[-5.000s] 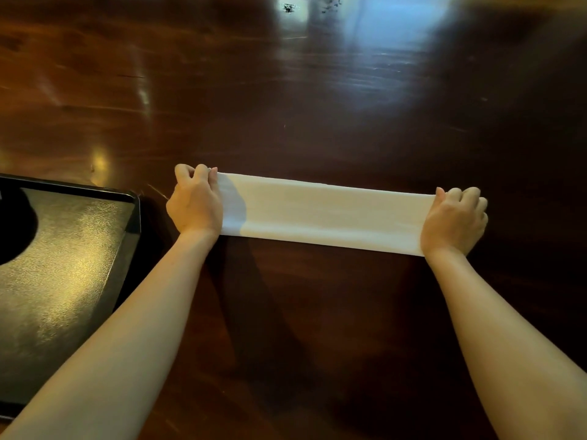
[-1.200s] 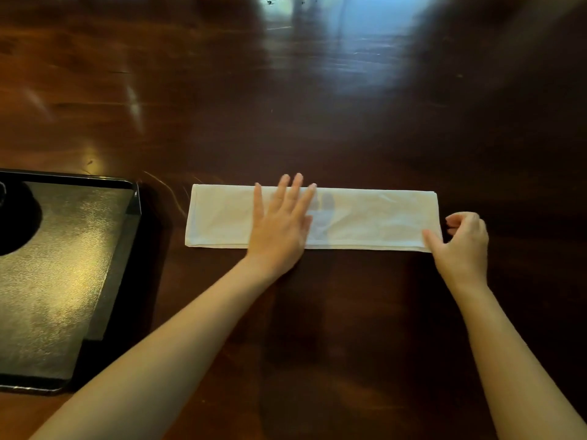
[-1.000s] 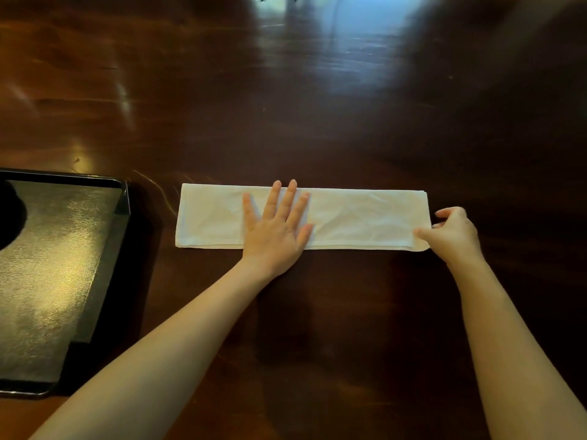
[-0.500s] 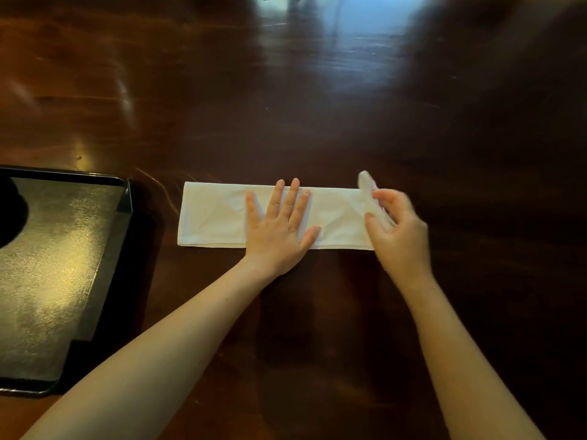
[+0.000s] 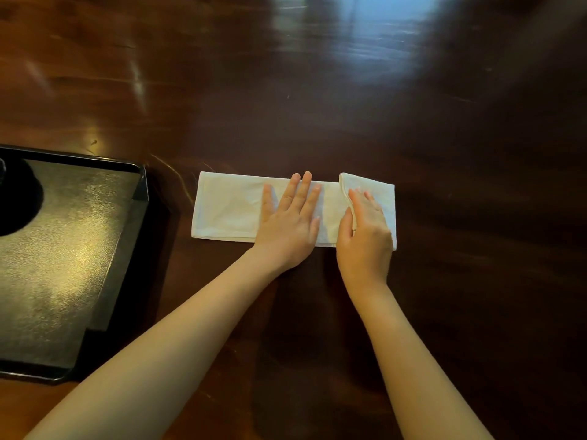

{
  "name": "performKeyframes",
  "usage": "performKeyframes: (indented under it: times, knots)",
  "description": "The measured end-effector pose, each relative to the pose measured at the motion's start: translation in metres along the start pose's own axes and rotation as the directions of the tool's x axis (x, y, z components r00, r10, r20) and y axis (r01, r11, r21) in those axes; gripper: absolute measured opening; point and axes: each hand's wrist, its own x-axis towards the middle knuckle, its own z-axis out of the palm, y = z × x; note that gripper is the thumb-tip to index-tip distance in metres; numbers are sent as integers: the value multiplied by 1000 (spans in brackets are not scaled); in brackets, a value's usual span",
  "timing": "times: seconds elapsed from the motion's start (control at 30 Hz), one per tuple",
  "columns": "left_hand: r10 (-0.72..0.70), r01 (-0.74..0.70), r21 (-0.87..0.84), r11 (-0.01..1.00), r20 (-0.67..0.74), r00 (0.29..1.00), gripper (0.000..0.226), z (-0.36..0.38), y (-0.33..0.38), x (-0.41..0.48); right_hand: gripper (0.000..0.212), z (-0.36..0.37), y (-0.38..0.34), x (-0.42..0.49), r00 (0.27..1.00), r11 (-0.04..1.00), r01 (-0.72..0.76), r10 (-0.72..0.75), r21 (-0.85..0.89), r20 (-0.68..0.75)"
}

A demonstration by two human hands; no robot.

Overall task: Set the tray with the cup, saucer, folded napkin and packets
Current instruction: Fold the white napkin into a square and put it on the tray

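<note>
White napkin lies flat on dark wood table, folded into a long strip, just right of black tray, not touching it. Napkin's right end is doubled back over itself, flap edge raised a bit. Left hand palm down on napkin's middle, fingers spread, pressing flat. Right hand sits on the folded flap at napkin's right end, thumb tucked at the flap edge, fingers over the top; pinching or just pressing, can't tell. Tray floor mostly bare; dark round shape at its far-left edge, cut off by frame, can't ID
</note>
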Motion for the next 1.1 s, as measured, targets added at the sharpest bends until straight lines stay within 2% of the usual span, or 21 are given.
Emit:
performKeyframes:
  times: [0.23,0.4,0.57,0.67,0.73,0.8,0.87,0.93,1.1]
  knots:
    - [-8,11,55,998,-59,998,64,8,0,-5,41,17,-3,-7,997,997,41,-36,-71,66]
    - [9,-6,38,999,-71,997,60,6,-1,-6,42,25,0,-12,993,983,85,-70,-161,99]
    - [25,-22,57,998,-49,998,57,4,-6,-6,58,24,7,-19,960,973,112,-54,-200,273]
    - [13,-9,67,998,-60,998,59,4,-11,-6,53,4,9,-4,950,975,144,-88,-170,300]
    - [15,-11,71,997,-57,998,59,4,-14,-6,48,-6,15,11,924,944,208,-104,-255,367]
    - [18,-13,74,997,-59,998,63,3,-15,-6,56,-10,27,23,874,879,331,-150,-342,462]
    - [19,-14,72,997,-64,998,65,4,-14,-7,63,-9,37,29,807,817,454,-209,-354,553]
    - [22,-18,70,997,-67,998,65,5,-15,-7,61,-5,43,30,756,773,520,-218,-364,618]
    - [25,-26,-6,1000,-137,990,56,5,-7,-8,59,-1,45,30,752,759,529,-214,-378,624]
